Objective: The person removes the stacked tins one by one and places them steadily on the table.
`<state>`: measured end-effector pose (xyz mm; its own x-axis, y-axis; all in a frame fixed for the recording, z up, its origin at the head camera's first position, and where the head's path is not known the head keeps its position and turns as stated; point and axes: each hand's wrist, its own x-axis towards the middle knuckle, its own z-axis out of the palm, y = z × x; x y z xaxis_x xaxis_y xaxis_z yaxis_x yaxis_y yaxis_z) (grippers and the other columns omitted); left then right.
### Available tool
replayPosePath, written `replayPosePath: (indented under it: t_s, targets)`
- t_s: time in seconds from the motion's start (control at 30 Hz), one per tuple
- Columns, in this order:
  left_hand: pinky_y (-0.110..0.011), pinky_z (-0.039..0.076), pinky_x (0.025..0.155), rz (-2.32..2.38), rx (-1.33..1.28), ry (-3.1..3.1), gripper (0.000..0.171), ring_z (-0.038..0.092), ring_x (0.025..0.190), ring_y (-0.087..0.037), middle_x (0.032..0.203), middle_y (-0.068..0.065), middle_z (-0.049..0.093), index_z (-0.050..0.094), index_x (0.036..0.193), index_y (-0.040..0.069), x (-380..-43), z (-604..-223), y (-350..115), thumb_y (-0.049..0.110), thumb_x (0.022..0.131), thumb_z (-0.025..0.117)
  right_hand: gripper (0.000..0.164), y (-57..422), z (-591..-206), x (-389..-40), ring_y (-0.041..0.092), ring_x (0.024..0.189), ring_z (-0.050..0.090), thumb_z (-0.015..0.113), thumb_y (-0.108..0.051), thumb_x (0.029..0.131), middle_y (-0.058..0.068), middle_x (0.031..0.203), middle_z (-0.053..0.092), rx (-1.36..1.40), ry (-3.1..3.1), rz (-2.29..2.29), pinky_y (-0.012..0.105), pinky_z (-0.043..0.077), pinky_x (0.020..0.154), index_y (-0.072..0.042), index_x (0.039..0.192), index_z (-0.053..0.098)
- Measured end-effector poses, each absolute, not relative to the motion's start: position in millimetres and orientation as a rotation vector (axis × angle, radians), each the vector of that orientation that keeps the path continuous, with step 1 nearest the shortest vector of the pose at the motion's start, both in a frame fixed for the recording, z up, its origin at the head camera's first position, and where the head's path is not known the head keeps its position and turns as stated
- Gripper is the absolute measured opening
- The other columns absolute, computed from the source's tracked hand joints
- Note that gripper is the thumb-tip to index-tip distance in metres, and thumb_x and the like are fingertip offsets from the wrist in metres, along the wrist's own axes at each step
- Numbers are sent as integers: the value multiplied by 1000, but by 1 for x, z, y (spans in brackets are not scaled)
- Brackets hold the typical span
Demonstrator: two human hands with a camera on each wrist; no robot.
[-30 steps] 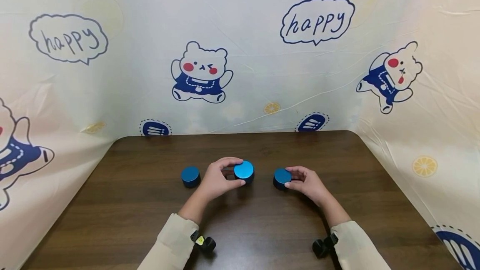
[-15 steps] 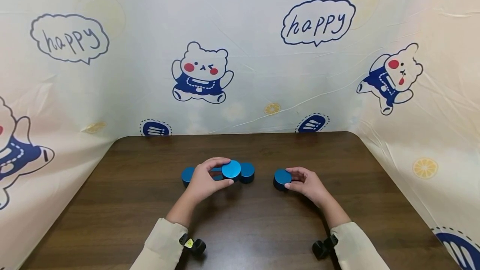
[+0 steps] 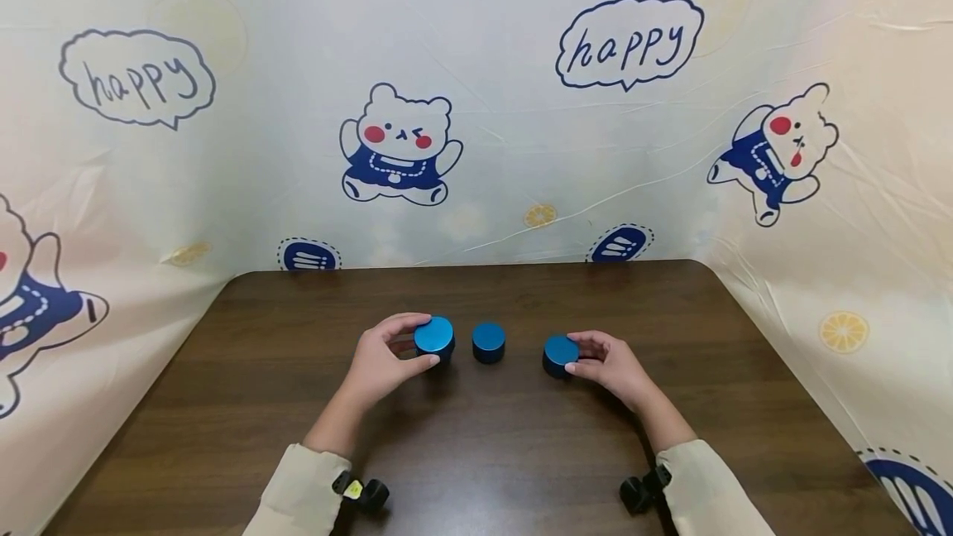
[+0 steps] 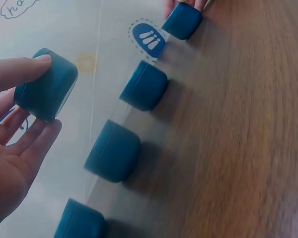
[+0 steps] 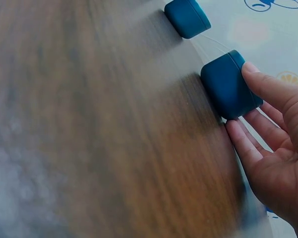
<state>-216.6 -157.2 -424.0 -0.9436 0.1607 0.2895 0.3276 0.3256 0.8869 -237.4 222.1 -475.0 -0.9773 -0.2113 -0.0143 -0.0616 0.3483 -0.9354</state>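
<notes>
My left hand [image 3: 378, 360] pinches a short blue cylinder [image 3: 433, 336] between thumb and fingers, held above the table; in the left wrist view this cylinder [image 4: 47, 87] is clear of the others and shows a seam near one end. Below it stands a similar blue cylinder [image 4: 114, 151], mostly hidden in the head view. Another cylinder [image 4: 82, 220] stands at the lower edge of the left wrist view, hidden by my left hand in the head view. The middle cylinder [image 3: 488, 343] stands untouched. My right hand [image 3: 612, 366] grips the rightmost cylinder [image 3: 560, 356] on the table, thumb nearest.
The standing cylinders form a row across the dark wood table [image 3: 476, 445]. A pale printed cloth [image 3: 506, 139] with bears and "happy" bubbles hangs behind and at the sides. Black cameras are strapped at the left cuff [image 3: 298, 486] and the right cuff [image 3: 707, 478].
My left hand has carried its cylinder leftward, from over the middle cylinder to over the one left of it. The middle cylinder is now uncovered. My right hand has stayed put.
</notes>
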Motion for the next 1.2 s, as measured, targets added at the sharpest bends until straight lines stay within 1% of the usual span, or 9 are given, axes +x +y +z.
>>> replayPosePath:
  t_s: [0.17,0.27,0.37,0.43,0.53,0.63,0.8,1.0,1.2]
  targets:
    - [-42,53,92,-1687,-439,-2421,53,62,108,-28,128,-10,59,66,124,9,-215,-427,-166,11,75,86,48,219,-464,-231,34,112,58,75,-8,86,21,125,61,-276,2451,-1713,43,51,94,2,130,57]
    - [-42,52,92,-1695,-430,-2415,53,60,111,-28,129,-11,59,65,124,7,-215,-428,-171,10,75,85,47,215,-455,-226,36,112,58,74,-6,87,23,125,60,-281,2449,-1711,44,51,95,5,129,56]
    - [-46,51,94,-1687,-409,-2430,52,59,113,-32,129,-16,58,63,125,2,-208,-419,-173,4,77,83,48,218,-462,-230,33,111,59,75,-9,86,21,124,61,-293,2462,-1710,41,52,93,3,129,57]
    - [-49,50,95,-1672,-387,-2446,51,58,114,-34,129,-18,58,62,126,-1,-203,-413,-174,2,78,81,48,218,-463,-231,33,111,59,75,-9,86,21,124,61,-293,2457,-1718,42,52,93,3,129,58]
    - [-49,49,95,-1646,-369,-2457,52,57,115,-35,130,-19,57,62,126,-1,-201,-410,-179,4,79,81,49,220,-470,-234,32,111,59,76,-12,86,20,124,61,-302,2457,-1721,41,52,93,1,129,58]
    - [-47,49,96,-1652,-338,-2455,53,57,116,-34,131,-17,57,61,128,1,-202,-413,-183,6,79,81,49,222,-474,-236,30,111,59,77,-14,85,17,124,62,-280,2458,-1723,39,52,93,-2,129,59]
    - [-50,48,96,-1653,-280,-2465,52,56,116,-37,130,-21,56,61,127,-2,-195,-402,-185,1,78,80,50,224,-478,-239,29,111,59,79,-17,83,14,123,63,-249,2463,-1722,39,52,94,-6,128,61]
    - [-42,49,96,-1665,-229,-2444,55,58,115,-30,131,-14,57,62,128,4,-203,-417,-200,8,77,84,50,224,-477,-238,31,112,59,78,-17,85,17,125,61,-279,2463,-1714,41,51,95,-3,129,59]
    - [-41,50,94,-1608,-214,-2430,55,59,115,-30,130,-13,58,64,126,6,-205,-423,-213,14,76,85,50,223,-476,-238,30,112,59,77,-16,85,16,125,62,-255,2468,-1706,39,51,95,-3,129,59]
